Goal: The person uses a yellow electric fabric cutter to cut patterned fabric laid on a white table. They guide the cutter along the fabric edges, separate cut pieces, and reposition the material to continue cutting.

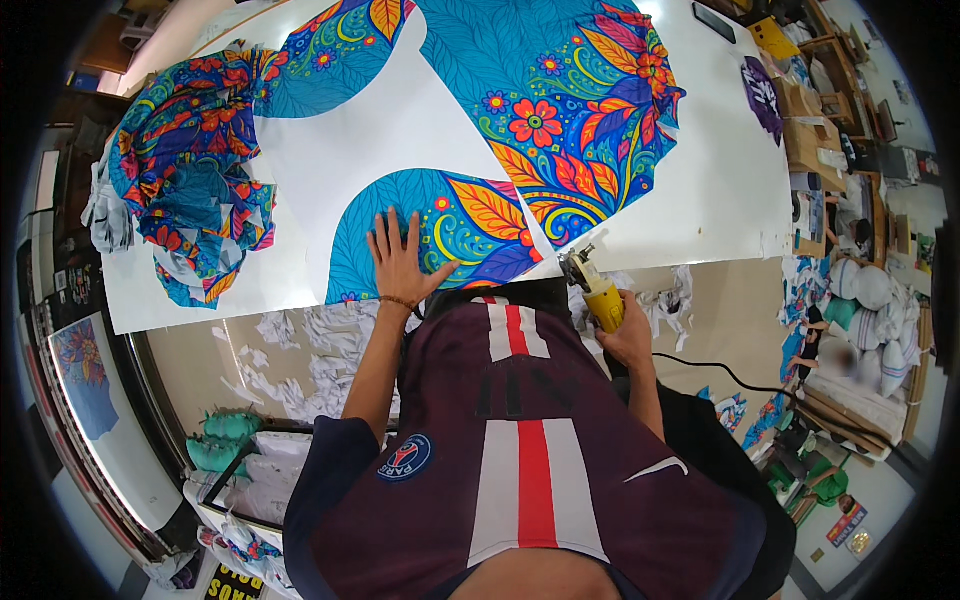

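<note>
printed fabric (440, 235), blue with bright flowers, lies flat on a white sheet (700, 180) ahead of the person. left hand (400, 262) presses it open-palmed, fingers spread. right hand (625, 335), just right of its edge, grips a yellow rotary cutter (592, 285).

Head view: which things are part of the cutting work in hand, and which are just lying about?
In the work:
- left hand, flat on the printed fabric piece
- right hand, gripping the yellow rotary cutter
- white sheet under the prints

Lying about:
- heap of cut printed pieces
- white scraps on the floor
- dark phone
</note>
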Tool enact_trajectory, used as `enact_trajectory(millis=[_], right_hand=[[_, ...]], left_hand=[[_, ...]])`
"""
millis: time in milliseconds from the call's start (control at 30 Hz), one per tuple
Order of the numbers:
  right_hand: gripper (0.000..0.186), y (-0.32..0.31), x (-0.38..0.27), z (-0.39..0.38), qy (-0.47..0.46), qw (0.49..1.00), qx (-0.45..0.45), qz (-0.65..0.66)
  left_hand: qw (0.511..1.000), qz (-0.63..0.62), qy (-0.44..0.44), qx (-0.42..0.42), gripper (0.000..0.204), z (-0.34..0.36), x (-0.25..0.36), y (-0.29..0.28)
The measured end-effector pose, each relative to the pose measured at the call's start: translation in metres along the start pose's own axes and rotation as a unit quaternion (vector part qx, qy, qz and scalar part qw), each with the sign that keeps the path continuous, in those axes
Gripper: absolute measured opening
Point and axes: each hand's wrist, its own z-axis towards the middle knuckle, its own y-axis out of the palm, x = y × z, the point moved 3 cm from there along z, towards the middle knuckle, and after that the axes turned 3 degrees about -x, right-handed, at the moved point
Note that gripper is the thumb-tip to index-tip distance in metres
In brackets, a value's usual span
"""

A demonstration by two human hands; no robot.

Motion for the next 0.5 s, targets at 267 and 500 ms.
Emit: enact_trajectory(millis=[267,500], right_hand=[[0.078,0.001,-0.006,-0.005,-0.015,0.999,0.001,-0.039],[0.068,-0.006,-0.027,0.0,0.015,0.998,-0.033,-0.058]], left_hand=[[0.998,-0.039,0.018,0.053,0.099,-0.003,-0.002,-0.004],[0.994,-0.058,0.029,0.089,0.088,-0.004,-0.001,-0.007]])
